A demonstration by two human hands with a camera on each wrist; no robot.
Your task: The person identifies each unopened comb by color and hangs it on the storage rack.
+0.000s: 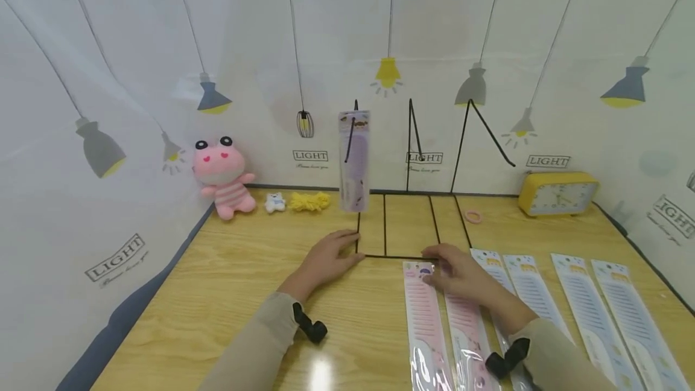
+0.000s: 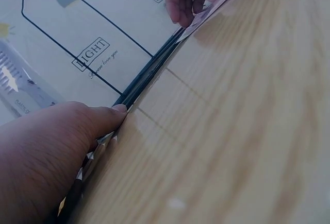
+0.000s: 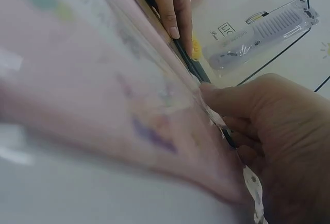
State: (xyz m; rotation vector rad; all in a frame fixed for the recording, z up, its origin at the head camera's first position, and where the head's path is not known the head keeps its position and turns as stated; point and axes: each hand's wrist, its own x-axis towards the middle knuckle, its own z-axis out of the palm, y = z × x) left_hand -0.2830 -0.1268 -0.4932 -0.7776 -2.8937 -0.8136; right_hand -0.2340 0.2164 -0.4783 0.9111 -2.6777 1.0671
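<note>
A black wire display rack stands on the table with its upright hooks rising at the back. From its left hook hangs a packaged purple comb. My left hand touches the rack's front left corner, fingers and thumb spread apart. At the front right corner is my right hand, its thumb touching the top of a packaged pink comb and its fingers by the rack's bar, thumb and forefinger apart. A second packaged pink comb lies partly under the right hand.
Several packaged blue combs lie on the right of the table. Along the back are a pink plush toy, a small white bear, a yellow bundle, a pink ring and a yellow clock.
</note>
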